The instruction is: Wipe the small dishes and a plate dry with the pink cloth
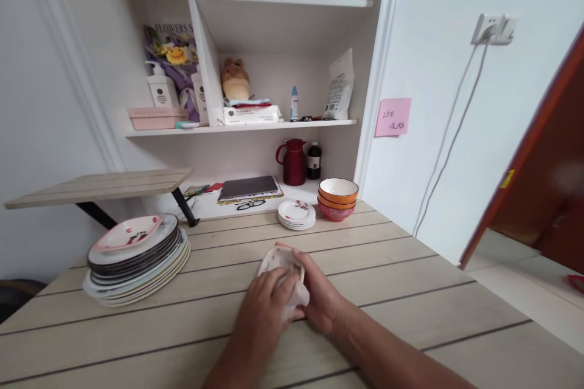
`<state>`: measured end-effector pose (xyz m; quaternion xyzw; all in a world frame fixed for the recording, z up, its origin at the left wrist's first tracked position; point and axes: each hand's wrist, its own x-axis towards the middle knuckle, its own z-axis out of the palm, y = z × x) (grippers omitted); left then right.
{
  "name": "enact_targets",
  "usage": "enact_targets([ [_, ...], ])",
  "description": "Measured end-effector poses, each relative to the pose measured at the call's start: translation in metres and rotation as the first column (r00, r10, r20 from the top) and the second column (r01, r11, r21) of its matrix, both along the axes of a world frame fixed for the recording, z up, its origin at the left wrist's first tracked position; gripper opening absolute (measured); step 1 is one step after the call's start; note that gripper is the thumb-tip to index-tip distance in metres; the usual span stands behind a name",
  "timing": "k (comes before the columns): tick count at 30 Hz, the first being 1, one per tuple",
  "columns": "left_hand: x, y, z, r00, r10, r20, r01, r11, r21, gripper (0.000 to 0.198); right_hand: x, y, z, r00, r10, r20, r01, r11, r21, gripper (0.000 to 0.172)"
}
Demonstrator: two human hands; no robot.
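Both my hands meet over a small white dish with red marks, low on the pale wooden table. My right hand curls round the dish's right rim and holds it. My left hand presses a white cloth onto the dish, fingers closed on it. Most of the dish is hidden under my hands.
A tall stack of plates stands at the left. Small white saucers and stacked orange bowls sit at the back, before a red jug and shelves. A brown door edges in at the right.
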<state>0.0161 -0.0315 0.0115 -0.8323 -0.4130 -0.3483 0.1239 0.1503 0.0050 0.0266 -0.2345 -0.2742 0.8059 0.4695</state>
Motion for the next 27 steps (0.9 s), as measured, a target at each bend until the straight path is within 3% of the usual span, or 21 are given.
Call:
enact_targets([
  [4, -0.006, -0.003, 0.010, 0.995, -0.059, -0.080, 0.062, 0.998, 0.027, 0.035, 0.008, 0.007, 0.005, 0.999, 0.043, 0.015, -0.042, 0.996, -0.080, 0.053],
  [8, -0.004, -0.006, 0.005, 0.996, -0.031, -0.081, 0.041, 0.991, 0.128, 0.022, 0.014, 0.007, 0.010, 0.984, 0.160, -0.079, -0.171, 0.973, -0.152, 0.055],
  [11, -0.001, -0.004, -0.005, 0.998, 0.040, 0.040, -0.046, 0.987, 0.153, 0.022, 0.011, 0.001, 0.012, 0.951, 0.218, -0.219, -0.235, 0.971, -0.055, 0.052],
  [15, 0.004, -0.001, -0.013, 0.963, 0.150, 0.224, -0.187, 0.970, 0.157, 0.024, -0.004, -0.008, 0.007, 0.937, 0.143, -0.318, -0.143, 0.989, 0.021, 0.045],
  [19, 0.006, -0.001, -0.013, 0.982, 0.124, 0.142, -0.146, 0.977, 0.155, 0.028, -0.013, -0.013, 0.000, 0.965, 0.063, -0.256, -0.061, 0.998, 0.016, 0.054],
  [22, 0.006, -0.002, -0.012, 0.994, 0.106, 0.033, -0.109, 0.983, 0.147, 0.040, -0.010, -0.011, 0.000, 0.986, 0.015, -0.164, -0.027, 0.997, -0.068, 0.040],
  [24, 0.006, -0.003, -0.011, 0.996, 0.085, -0.021, -0.083, 0.990, 0.111, 0.053, -0.005, -0.008, 0.003, 0.996, 0.027, -0.080, -0.039, 0.988, -0.147, 0.035],
  [27, 0.004, -0.003, -0.008, 0.998, 0.020, -0.051, -0.018, 0.999, 0.037, 0.067, 0.005, -0.002, 0.008, 0.993, 0.114, 0.005, -0.110, 0.967, -0.228, 0.043],
])
